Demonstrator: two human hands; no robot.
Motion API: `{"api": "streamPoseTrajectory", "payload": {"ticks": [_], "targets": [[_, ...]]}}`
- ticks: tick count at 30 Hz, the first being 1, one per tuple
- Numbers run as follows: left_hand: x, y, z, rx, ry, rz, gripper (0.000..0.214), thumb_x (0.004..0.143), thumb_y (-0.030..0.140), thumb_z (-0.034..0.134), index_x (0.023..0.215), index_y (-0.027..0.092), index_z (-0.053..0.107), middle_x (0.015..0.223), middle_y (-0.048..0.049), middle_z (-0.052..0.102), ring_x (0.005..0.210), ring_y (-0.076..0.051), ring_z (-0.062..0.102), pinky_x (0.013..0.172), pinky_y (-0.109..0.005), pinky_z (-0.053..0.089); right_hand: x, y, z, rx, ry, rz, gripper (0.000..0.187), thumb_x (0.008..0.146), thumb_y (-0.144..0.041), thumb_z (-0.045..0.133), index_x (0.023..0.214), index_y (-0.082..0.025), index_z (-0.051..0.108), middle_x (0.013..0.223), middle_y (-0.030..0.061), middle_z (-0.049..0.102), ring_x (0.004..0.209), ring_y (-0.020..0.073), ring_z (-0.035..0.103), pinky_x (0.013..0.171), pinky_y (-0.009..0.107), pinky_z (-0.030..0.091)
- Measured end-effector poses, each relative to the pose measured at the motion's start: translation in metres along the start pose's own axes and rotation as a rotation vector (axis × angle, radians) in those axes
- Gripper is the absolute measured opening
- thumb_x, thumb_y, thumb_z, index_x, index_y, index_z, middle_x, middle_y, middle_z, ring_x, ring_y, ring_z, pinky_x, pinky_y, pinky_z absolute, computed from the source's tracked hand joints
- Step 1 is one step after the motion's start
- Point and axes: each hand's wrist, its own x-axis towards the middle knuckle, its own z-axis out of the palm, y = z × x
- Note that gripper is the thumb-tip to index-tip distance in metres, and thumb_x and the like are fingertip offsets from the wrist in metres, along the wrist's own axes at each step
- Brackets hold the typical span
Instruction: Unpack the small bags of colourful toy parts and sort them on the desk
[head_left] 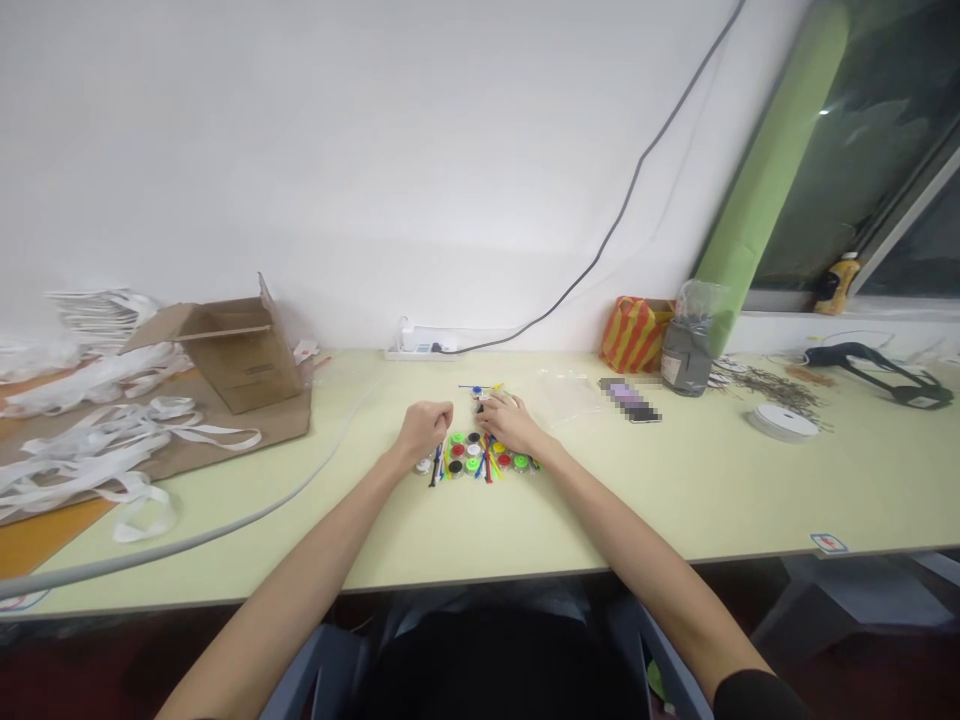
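Observation:
Both my arms reach out over a pale yellow-green table. My left hand is curled into a loose fist just left of a cluster of small coloured round pieces, green, red, black and white, mixed with thin coloured sticks. What the fist holds, if anything, is hidden. My right hand rests at the cluster's far right edge, fingers bent and pinched at a small blue and red piece lying beyond the cluster.
An open cardboard box and white straps lie at left. A power strip with a grey cable sits by the wall. At right lie a phone, a striped bag, a grey pouch and a white tape roll.

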Motion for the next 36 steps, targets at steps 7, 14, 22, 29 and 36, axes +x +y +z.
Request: {"api": "streamPoseTrajectory", "payload": {"ticks": [7, 14, 22, 29, 36], "targets": [[0.001, 0.0, -0.001, -0.001, 0.001, -0.008, 0.023, 0.069, 0.006, 0.04, 0.057, 0.02, 0.053, 0.052, 0.0005, 0.055, 0.051, -0.015, 0.048, 0.059, -0.027, 0.033, 0.002, 0.004, 0.005, 0.06, 0.029, 0.037, 0.032, 0.102, -0.031, 0.046, 0.127, -0.029, 0.065, 0.138, 0.009, 0.058, 0.138, 0.0277, 0.037, 0.113, 0.061, 0.019], [0.001, 0.001, 0.0, 0.023, -0.021, -0.006, 0.024, 0.068, 0.004, 0.041, 0.058, 0.02, 0.056, 0.054, 0.0005, 0.057, 0.053, -0.016, 0.05, 0.059, -0.028, 0.033, 0.001, 0.004, 0.006, 0.055, 0.083, 0.019, 0.029, 0.101, -0.03, 0.047, 0.119, -0.028, 0.07, 0.148, 0.0085, 0.048, 0.141, 0.0273, 0.034, 0.113, 0.054, 0.027], [0.001, 0.0, 0.0, 0.025, -0.026, -0.011, 0.025, 0.069, 0.004, 0.041, 0.059, 0.02, 0.056, 0.055, 0.0002, 0.057, 0.055, -0.016, 0.051, 0.06, -0.027, 0.032, -0.001, 0.005, 0.007, 0.107, 0.066, 0.02, 0.03, 0.102, -0.03, 0.045, 0.12, -0.025, 0.069, 0.148, 0.0075, 0.052, 0.145, 0.0278, 0.034, 0.116, 0.059, 0.023], [0.001, 0.004, 0.001, -0.056, 0.068, 0.0, 0.035, 0.08, 0.004, 0.04, 0.099, 0.02, 0.064, 0.092, -0.0042, 0.066, 0.083, -0.018, 0.06, 0.078, -0.03, 0.045, -0.002, 0.0, 0.001, 0.491, 0.297, 0.037, 0.038, 0.097, -0.029, 0.05, 0.13, -0.018, 0.065, 0.144, 0.012, 0.056, 0.137, 0.0237, 0.048, 0.116, 0.045, 0.033], [0.002, 0.006, 0.003, -0.077, 0.082, 0.09, 0.051, 0.092, 0.026, 0.057, 0.142, 0.024, 0.044, 0.131, -0.0102, 0.054, 0.121, -0.024, 0.053, 0.104, -0.041, 0.041, -0.007, -0.013, -0.011, 1.085, 0.351, 0.092, 0.034, 0.089, -0.037, 0.057, 0.115, -0.024, 0.074, 0.128, 0.0066, 0.068, 0.128, 0.0246, 0.056, 0.112, 0.047, 0.037]]}}
